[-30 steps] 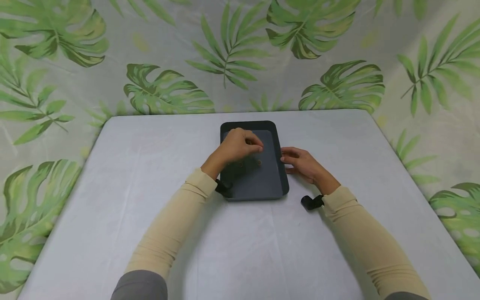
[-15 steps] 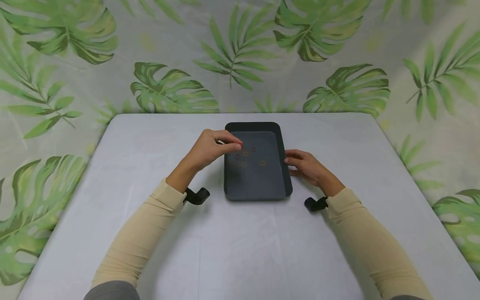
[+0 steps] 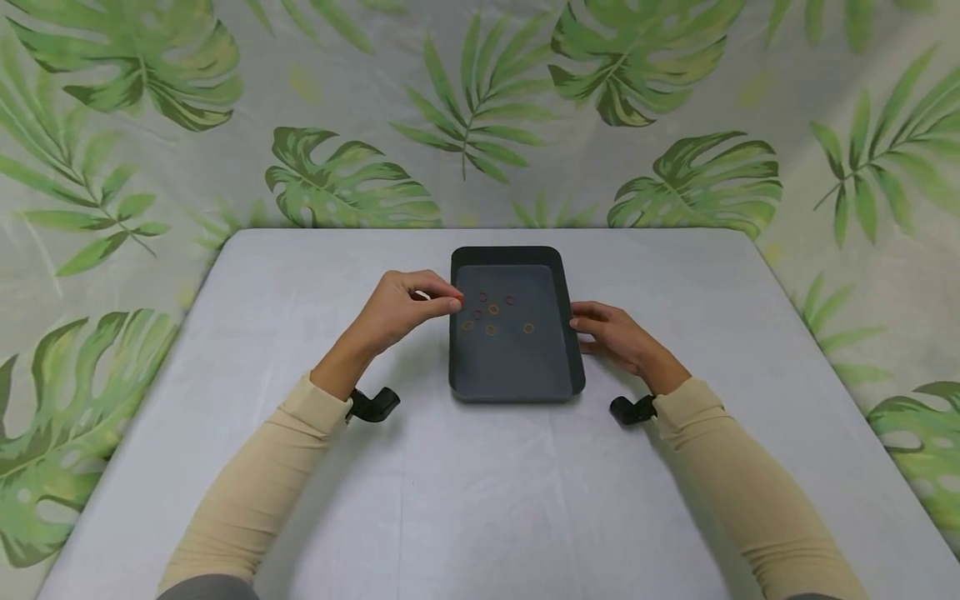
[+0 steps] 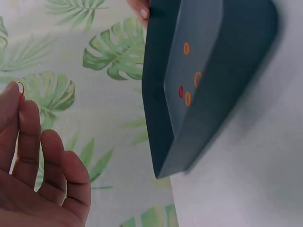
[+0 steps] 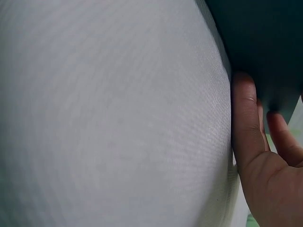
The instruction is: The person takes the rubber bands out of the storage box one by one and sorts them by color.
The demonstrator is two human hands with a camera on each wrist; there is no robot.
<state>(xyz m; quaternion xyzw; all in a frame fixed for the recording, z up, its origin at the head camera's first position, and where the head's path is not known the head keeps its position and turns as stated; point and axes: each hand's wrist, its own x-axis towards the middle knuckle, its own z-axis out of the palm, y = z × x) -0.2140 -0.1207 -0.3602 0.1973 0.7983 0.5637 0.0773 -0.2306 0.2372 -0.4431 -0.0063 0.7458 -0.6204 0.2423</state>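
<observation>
My left hand (image 3: pixel 397 312) pinches a small red ring (image 4: pixel 21 95) between thumb and forefinger, just off the left rim of a dark grey rectangular tray (image 3: pixel 517 367). Its other fingers are loosely bent in the left wrist view. Inside the tray lie several small thin rings, among them a red ring (image 3: pixel 510 301) and an orange ring (image 3: pixel 528 328). At the tray's right side is my right hand (image 3: pixel 611 333), its fingertips against the outer wall. In the right wrist view its fingers (image 5: pixel 245 109) are nearly straight along the dark wall.
A white cloth (image 3: pixel 480 492) covers the table. The far table edge (image 3: pixel 337 231) lies just behind the tray, with a leaf-patterned curtain (image 3: pixel 480 108) beyond. A black wrist camera (image 3: pixel 375 405) is strapped below the left hand, another black wrist camera (image 3: pixel 632 409) below the right.
My left hand has moved left from above the tray to its left rim, and red shows at its fingertips. More rings in the tray have come into view. My right hand stays put.
</observation>
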